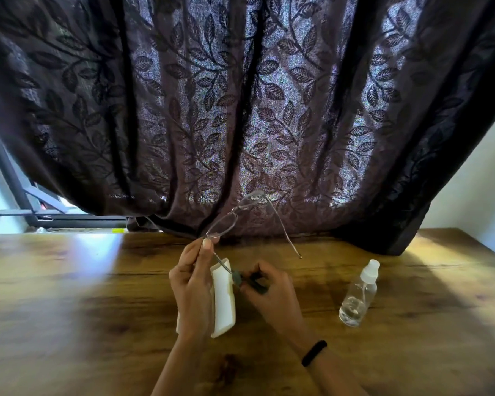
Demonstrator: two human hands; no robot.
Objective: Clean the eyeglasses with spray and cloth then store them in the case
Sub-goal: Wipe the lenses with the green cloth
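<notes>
Thin-rimmed eyeglasses (pixel 235 212) are held up above the wooden table (pixel 69 295), arms unfolded, one arm sticking out to the right. My left hand (pixel 192 284) pinches the frame at the corner of the near lens. My right hand (pixel 269 290) grips a small dark cloth (pixel 255 282) around the tip of the near arm. A white glasses case (pixel 223 298) lies on the table under and between my hands, partly hidden by the left hand. A clear spray bottle (pixel 357 295) with a white nozzle stands upright to the right.
A dark leaf-patterned curtain (pixel 240 110) hangs over the table's far edge. A window frame (pixel 26 207) shows at the far left and a pale wall (pixel 483 181) at the right. A black band sits on my right wrist.
</notes>
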